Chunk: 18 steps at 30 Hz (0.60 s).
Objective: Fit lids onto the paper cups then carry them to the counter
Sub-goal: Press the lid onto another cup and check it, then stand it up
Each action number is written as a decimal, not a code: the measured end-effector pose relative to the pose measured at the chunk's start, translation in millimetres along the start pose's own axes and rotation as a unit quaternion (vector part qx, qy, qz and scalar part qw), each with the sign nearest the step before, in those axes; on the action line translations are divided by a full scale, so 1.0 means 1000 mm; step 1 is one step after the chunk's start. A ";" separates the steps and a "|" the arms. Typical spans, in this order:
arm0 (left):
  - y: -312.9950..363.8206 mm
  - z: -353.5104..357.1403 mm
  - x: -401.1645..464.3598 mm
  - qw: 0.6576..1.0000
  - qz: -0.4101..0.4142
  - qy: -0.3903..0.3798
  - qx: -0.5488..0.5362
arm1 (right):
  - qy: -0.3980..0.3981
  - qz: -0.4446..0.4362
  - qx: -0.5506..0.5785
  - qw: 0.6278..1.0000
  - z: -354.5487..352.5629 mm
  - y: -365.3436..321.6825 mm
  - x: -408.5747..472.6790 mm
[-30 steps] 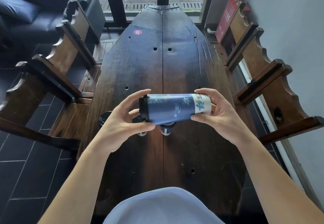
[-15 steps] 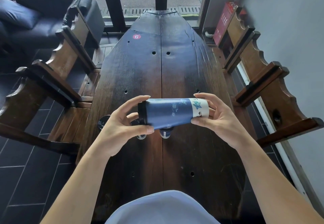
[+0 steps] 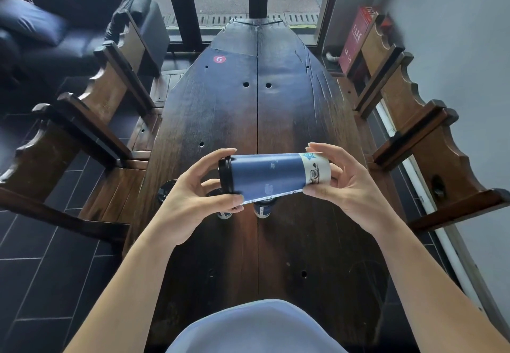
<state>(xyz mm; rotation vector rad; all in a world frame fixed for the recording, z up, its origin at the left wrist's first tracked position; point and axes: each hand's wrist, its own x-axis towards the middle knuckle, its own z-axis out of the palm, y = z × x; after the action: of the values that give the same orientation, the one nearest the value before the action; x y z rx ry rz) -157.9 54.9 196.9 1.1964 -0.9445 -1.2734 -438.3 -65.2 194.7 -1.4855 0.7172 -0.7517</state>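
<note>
A blue paper cup with a white band at its base lies sideways in the air above the dark wooden table. A black lid sits on its mouth at the left end. My left hand grips the lid end, thumb under and fingers over. My right hand holds the white base end. Under the cup, two more blue cups stand on the table, mostly hidden. A black lid lies by the table's left edge.
Wooden benches with carved backs flank the table, one on the left and one on the right. A red number sticker marks the far end. A dark sofa stands far left, a window behind.
The cup has turned about its long axis in my hands, so a different print on the white band faces up. Both hands keep their grip.
</note>
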 end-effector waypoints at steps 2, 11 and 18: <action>0.000 0.000 0.000 1.000 -0.006 0.001 0.004 | 0.002 -0.004 0.007 1.000 0.000 -0.001 0.000; 0.002 0.003 0.001 1.000 0.018 -0.009 0.017 | 0.004 0.003 0.002 1.000 -0.001 -0.002 -0.001; -0.001 0.001 0.002 1.000 0.018 -0.015 0.003 | 0.006 0.002 -0.003 1.000 0.000 -0.003 -0.001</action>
<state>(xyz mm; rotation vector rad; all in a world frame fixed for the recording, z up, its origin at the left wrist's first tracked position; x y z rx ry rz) -158.8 53.3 195.6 1.1624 -0.9891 -1.2637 -439.1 -64.4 198.1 -1.4853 0.7317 -0.7575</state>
